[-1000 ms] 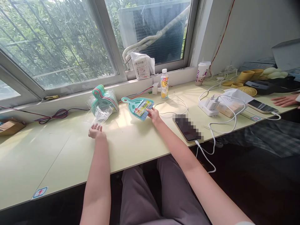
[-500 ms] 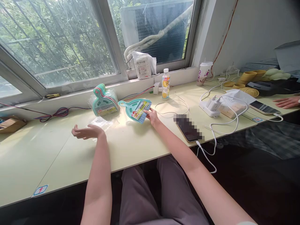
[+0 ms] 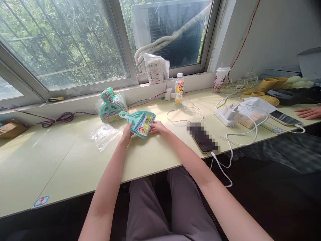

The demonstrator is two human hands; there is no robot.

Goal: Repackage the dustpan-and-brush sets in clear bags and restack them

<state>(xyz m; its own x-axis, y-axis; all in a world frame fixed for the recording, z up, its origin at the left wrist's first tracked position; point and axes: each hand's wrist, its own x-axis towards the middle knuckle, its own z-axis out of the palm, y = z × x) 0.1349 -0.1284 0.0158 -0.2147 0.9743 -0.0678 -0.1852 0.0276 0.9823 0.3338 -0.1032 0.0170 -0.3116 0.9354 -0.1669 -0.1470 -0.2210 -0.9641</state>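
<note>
Between my two hands is a teal dustpan (image 3: 137, 117) with a small brush set in it and a bright printed card across its wide end. My left hand (image 3: 127, 133) grips its near left edge, the thumb on top. At the wide end, my right hand (image 3: 157, 127) holds the right side by the card. The dustpan is tilted just above the table, its round handle pointing left. Behind it stands a stack of similar dustpans (image 3: 110, 107) in several colours, in clear wrap. A crumpled clear plastic bag (image 3: 102, 136) lies left of my left hand.
A drink bottle (image 3: 179, 89), a looped thin cable (image 3: 185, 120) and a phone (image 3: 204, 140) are right of my hands. Farther right are a white power strip (image 3: 227, 117), a paper cup (image 3: 220, 79) and another person's hand (image 3: 309, 112). A cardboard box (image 3: 12, 129) sits far left.
My left hand has moved right from over the plastic bag and taken hold of the dustpan. The dustpan has come slightly nearer and left, with my right hand still on it.
</note>
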